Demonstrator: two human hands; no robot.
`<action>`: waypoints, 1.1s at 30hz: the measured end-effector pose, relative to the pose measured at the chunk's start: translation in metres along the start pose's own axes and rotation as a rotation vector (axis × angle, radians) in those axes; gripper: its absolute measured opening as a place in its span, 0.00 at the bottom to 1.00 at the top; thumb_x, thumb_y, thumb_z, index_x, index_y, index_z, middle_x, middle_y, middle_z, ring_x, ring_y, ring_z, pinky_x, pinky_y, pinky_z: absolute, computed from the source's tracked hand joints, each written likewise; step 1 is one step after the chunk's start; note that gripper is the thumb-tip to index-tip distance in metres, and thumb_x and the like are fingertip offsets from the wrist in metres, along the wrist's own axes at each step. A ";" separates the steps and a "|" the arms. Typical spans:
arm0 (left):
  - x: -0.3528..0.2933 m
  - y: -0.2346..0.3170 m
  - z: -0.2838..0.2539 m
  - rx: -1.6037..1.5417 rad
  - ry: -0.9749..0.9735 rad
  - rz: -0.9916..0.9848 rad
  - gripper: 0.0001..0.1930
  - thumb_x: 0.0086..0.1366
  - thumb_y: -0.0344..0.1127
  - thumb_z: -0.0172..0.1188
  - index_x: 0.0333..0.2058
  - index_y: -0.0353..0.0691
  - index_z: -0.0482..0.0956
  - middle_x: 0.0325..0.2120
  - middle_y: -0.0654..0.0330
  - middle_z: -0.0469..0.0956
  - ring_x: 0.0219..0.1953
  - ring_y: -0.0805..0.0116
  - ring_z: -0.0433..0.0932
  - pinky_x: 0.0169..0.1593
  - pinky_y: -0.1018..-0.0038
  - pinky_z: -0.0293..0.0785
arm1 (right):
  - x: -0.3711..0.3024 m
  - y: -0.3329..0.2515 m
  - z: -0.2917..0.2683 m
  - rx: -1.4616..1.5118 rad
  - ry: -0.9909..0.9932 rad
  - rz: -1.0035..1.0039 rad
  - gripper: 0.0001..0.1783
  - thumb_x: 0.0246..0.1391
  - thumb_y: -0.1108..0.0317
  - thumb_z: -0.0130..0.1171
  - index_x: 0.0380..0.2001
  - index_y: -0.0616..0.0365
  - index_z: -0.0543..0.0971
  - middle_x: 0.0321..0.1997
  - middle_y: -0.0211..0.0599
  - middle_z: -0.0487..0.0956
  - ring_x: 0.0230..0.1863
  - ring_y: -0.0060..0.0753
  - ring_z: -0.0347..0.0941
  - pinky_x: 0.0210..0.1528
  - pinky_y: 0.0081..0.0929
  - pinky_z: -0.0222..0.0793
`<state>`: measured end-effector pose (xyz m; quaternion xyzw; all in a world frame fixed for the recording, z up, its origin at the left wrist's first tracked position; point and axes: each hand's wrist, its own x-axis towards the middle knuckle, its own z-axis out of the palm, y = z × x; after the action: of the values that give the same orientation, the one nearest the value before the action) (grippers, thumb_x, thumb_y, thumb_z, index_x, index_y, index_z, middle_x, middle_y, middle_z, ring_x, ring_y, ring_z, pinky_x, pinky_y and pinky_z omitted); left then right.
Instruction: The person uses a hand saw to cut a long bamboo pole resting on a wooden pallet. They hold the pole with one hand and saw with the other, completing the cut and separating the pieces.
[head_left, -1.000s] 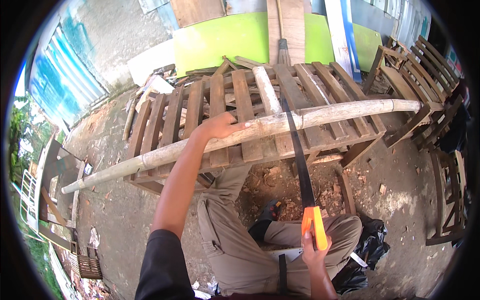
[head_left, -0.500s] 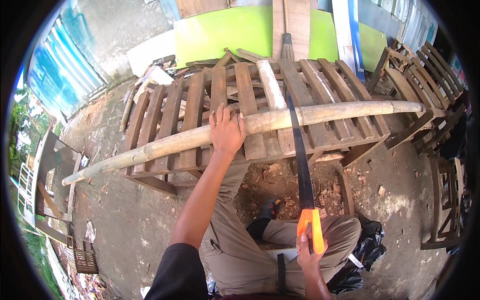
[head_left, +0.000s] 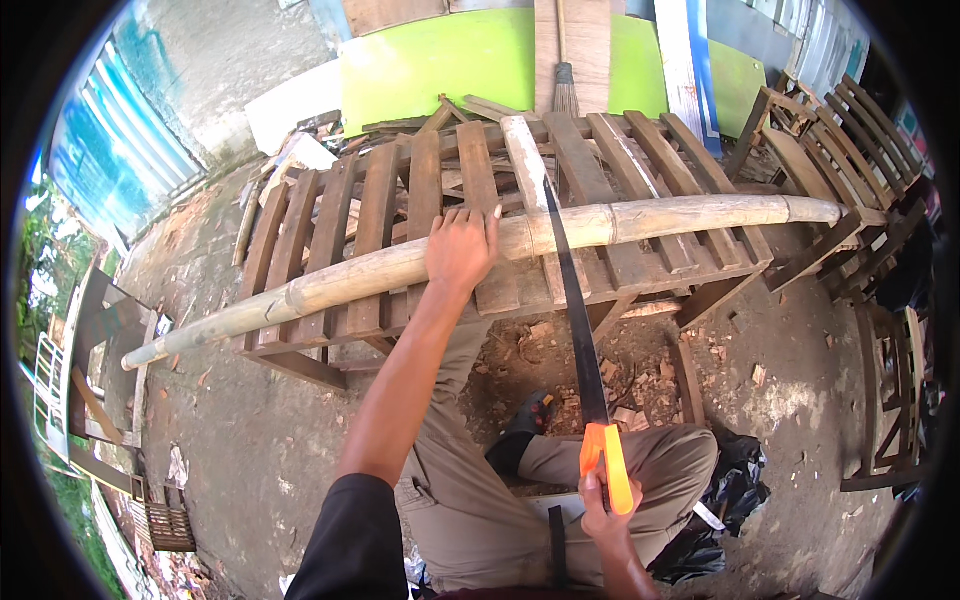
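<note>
A long bamboo pole point(head_left: 380, 268) lies crosswise over a slatted wooden bench point(head_left: 425, 165), both its ends reaching past the bench. My left hand point(head_left: 463, 250) is wrapped over the pole near its middle, pressing it against the slats. In my right hand point(head_left: 607, 510) is the orange handle of a handsaw point(head_left: 580, 345). The dark blade runs away from me and crosses the pole just right of my left hand, its tip over the white-stained slat. Whether the teeth have cut into the bamboo I cannot tell.
My bent legs point(head_left: 620, 460) are under the saw, with wood chips point(head_left: 640, 390) on the ground beyond. A black plastic bag point(head_left: 735, 490) lies right of my knee. A broom point(head_left: 565, 85) leans behind the bench. Wooden slatted furniture point(head_left: 820, 150) stands at the right, a basket point(head_left: 165, 522) lower left.
The saw blade has shifted left along the pole, closer to my left hand, and its handle has moved slightly left too. My left hand keeps its hold on the bamboo.
</note>
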<state>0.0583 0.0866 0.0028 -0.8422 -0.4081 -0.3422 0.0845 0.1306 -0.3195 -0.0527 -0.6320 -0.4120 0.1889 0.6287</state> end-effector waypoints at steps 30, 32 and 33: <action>-0.028 -0.051 -0.034 0.029 -0.129 -0.004 0.35 0.67 0.67 0.54 0.38 0.33 0.85 0.40 0.48 0.83 0.51 0.50 0.79 0.56 0.52 0.72 | 0.012 -0.026 0.012 -0.061 -0.059 -0.028 0.05 0.57 0.74 0.65 0.31 0.64 0.80 0.16 0.36 0.74 0.15 0.30 0.73 0.21 0.27 0.65; -0.023 -0.034 -0.019 0.044 -0.186 -0.090 0.34 0.71 0.65 0.49 0.36 0.34 0.85 0.38 0.47 0.83 0.49 0.50 0.79 0.53 0.52 0.72 | 0.018 -0.028 0.021 -0.040 -0.051 0.000 0.05 0.57 0.74 0.65 0.30 0.64 0.80 0.16 0.36 0.74 0.15 0.29 0.72 0.21 0.27 0.65; -0.024 -0.025 -0.016 0.089 -0.166 -0.113 0.35 0.71 0.65 0.46 0.32 0.34 0.85 0.34 0.47 0.84 0.46 0.50 0.80 0.50 0.53 0.73 | 0.022 -0.032 0.025 -0.056 -0.061 0.002 0.06 0.57 0.73 0.64 0.30 0.65 0.80 0.16 0.37 0.74 0.15 0.28 0.72 0.21 0.27 0.66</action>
<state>0.0208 0.0811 -0.0044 -0.8388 -0.4751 -0.2570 0.0683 0.1153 -0.2911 -0.0199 -0.6439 -0.4355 0.1971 0.5975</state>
